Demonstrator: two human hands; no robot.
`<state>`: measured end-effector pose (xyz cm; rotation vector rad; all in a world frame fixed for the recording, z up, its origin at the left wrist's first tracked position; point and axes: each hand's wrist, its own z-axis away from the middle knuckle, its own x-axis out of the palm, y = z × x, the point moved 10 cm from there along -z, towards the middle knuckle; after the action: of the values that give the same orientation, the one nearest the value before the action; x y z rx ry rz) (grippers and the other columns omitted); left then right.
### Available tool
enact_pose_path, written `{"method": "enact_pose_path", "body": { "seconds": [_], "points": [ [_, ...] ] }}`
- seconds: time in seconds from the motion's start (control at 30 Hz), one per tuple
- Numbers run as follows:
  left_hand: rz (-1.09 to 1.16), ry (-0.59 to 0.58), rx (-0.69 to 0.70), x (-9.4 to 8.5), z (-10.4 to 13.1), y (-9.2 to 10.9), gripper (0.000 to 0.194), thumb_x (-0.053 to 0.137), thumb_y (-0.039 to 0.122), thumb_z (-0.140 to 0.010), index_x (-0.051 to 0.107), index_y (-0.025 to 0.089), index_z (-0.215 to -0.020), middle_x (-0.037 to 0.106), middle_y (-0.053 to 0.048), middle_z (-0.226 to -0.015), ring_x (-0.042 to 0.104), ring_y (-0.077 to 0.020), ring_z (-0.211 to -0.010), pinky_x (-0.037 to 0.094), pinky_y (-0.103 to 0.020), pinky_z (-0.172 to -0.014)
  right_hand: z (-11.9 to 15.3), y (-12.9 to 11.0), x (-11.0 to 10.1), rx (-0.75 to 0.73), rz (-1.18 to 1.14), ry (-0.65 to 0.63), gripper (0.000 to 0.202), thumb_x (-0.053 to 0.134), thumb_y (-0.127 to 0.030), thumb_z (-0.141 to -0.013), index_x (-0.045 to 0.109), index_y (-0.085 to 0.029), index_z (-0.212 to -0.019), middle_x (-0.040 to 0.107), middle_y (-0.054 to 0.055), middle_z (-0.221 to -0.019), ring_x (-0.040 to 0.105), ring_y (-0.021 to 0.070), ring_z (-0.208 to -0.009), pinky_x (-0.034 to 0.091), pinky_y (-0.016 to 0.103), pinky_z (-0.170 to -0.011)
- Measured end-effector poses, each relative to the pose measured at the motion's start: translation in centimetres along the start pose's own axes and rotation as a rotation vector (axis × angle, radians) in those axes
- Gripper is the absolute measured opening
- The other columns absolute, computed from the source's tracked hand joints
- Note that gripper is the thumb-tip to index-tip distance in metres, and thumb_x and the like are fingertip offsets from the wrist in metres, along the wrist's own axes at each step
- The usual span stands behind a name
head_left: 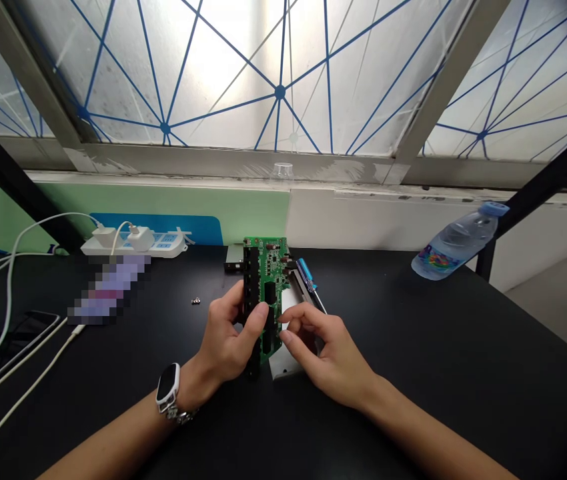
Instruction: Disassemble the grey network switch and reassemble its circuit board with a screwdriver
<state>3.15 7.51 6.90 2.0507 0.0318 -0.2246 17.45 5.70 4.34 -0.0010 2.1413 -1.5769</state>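
A green circuit board (274, 257) with a row of black connectors along its left side is tilted up above the table. My left hand (231, 333) grips its lower left part, thumb across the front. At the board's lower right edge is my right hand (326, 350), thumb and index fingertip a little apart. Whether those fingertips touch the board, I cannot tell. Beneath the board and right hand lies a pale metal casing (283, 365), partly hidden. A blue-ended screwdriver-like tool (308, 275) rests beside it. Several small screws (196, 301) lie in a group on the left.
A white power strip (163, 250) with plugged-in chargers stands at the back left. White cables (11, 300) run past a dark phone (23, 333) and a blurred-out item (108, 290). A plastic bottle (456, 243) leans against the black frame at right. The black table (413, 373) meets the wall.
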Motion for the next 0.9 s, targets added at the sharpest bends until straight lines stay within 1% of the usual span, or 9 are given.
{"method": "enact_pose_path", "body": {
  "seconds": [0.13, 0.27, 0.47, 0.57, 0.6, 0.67, 0.73, 0.8, 0.9],
  "points": [
    [-0.028, 0.003, -0.017, 1.0, 0.4, -0.1, 0.027, 0.058, 0.041, -0.097, 0.055, 0.02, -0.082, 0.057, 0.0, -0.07, 0.057, -0.0165, -0.069, 0.048, -0.028, -0.063, -0.1, -0.2, 0.7, 0.021, -0.005, -0.026, 0.014, 0.065, -0.03, -0.096, 0.054, -0.021, -0.097, 0.056, -0.004, -0.073, 0.048, 0.011, -0.057, 0.04, 0.026, -0.055],
    [-0.02, -0.039, -0.001, 2.0, 0.7, 0.0, 0.029, 0.063, 0.039, -0.094, 0.048, 0.021, -0.077, 0.051, 0.003, -0.065, 0.047, -0.0119, -0.058, 0.041, -0.025, -0.054, -0.2, -0.4, 0.7, 0.025, -0.039, -0.015, 0.018, 0.06, -0.028, -0.098, 0.048, -0.022, -0.086, 0.05, -0.004, -0.071, 0.045, 0.0108, -0.059, 0.037, 0.025, -0.055],
    [0.004, -0.179, 0.109, 2.7, 0.8, 1.1, 0.022, 0.051, 0.032, -0.1, 0.047, 0.021, -0.081, 0.051, 0.003, -0.066, 0.048, -0.0112, -0.056, 0.041, -0.025, -0.054, -0.2, 0.3, 0.5, 0.077, -0.16, -0.056, 0.019, 0.06, -0.029, -0.099, 0.049, -0.021, -0.085, 0.048, -0.003, -0.074, 0.042, 0.0121, -0.066, 0.038, 0.026, -0.062],
    [-0.094, -0.157, 0.283, 1.6, 0.4, 2.8, 0.008, 0.051, 0.02, -0.097, 0.051, 0.021, -0.09, 0.053, 0.002, -0.069, 0.052, -0.0116, -0.057, 0.045, -0.025, -0.055, -0.2, 0.6, 0.3, 0.123, -0.247, -0.079, 0.025, 0.064, -0.036, -0.097, 0.049, -0.021, -0.084, 0.046, -0.004, -0.074, 0.04, 0.012, -0.066, 0.038, 0.025, -0.061],
    [-0.154, -0.106, 0.371, 0.9, 0.4, 3.7, 0.005, 0.056, 0.017, -0.094, 0.053, 0.021, -0.094, 0.056, 0.001, -0.075, 0.055, -0.0128, -0.062, 0.048, -0.026, -0.059, -0.2, 0.6, 0.3, 0.133, -0.272, -0.084, 0.028, 0.065, -0.038, -0.097, 0.048, -0.021, -0.083, 0.044, -0.004, -0.073, 0.039, 0.0117, -0.065, 0.037, 0.025, -0.06],
    [-0.297, 0.019, 0.557, -0.6, 0.5, 5.5, 0.026, 0.071, 0.019, -0.084, 0.056, 0.021, -0.105, 0.061, -0.006, -0.097, 0.064, -0.0204, -0.087, 0.057, -0.035, -0.076, -0.2, 0.5, 0.1, 0.132, -0.306, -0.091, 0.032, 0.065, -0.043, -0.097, 0.047, -0.021, -0.081, 0.042, -0.004, -0.072, 0.037, 0.0113, -0.063, 0.035, 0.024, -0.058],
    [-0.455, 0.07, 0.681, -1.2, 0.6, 6.7, 0.051, 0.083, 0.029, -0.077, 0.057, 0.021, -0.12, 0.057, -0.014, -0.124, 0.06, -0.0316, -0.118, 0.054, -0.05, -0.099, -0.2, 0.4, 0.0, 0.124, -0.317, -0.1, 0.035, 0.063, -0.047, -0.097, 0.047, -0.021, -0.081, 0.043, -0.004, -0.071, 0.037, 0.0114, -0.063, 0.035, 0.024, -0.058],
    [-0.588, 0.023, 0.751, -0.8, 0.5, 7.0, 0.067, 0.086, 0.039, -0.076, 0.055, 0.022, -0.133, 0.05, -0.017, -0.141, 0.048, -0.0386, -0.137, 0.045, -0.059, -0.112, -0.2, 0.2, -0.1, 0.11, -0.312, -0.106, 0.035, 0.062, -0.048, -0.097, 0.048, -0.02, -0.081, 0.045, -0.004, -0.071, 0.038, 0.0118, -0.064, 0.036, 0.025, -0.059],
    [-0.706, -0.068, 0.786, -0.1, 0.4, 7.0, 0.075, 0.082, 0.048, -0.082, 0.049, 0.024, -0.144, 0.049, -0.017, -0.151, 0.038, -0.0408, -0.148, 0.038, -0.061, -0.118, -0.3, 0.0, -0.3, 0.085, -0.273, -0.104, 0.034, 0.063, -0.045, -0.097, 0.05, -0.02, -0.079, 0.046, -0.003, -0.071, 0.04, 0.0121, -0.065, 0.036, 0.025, -0.06]
  ]
}}
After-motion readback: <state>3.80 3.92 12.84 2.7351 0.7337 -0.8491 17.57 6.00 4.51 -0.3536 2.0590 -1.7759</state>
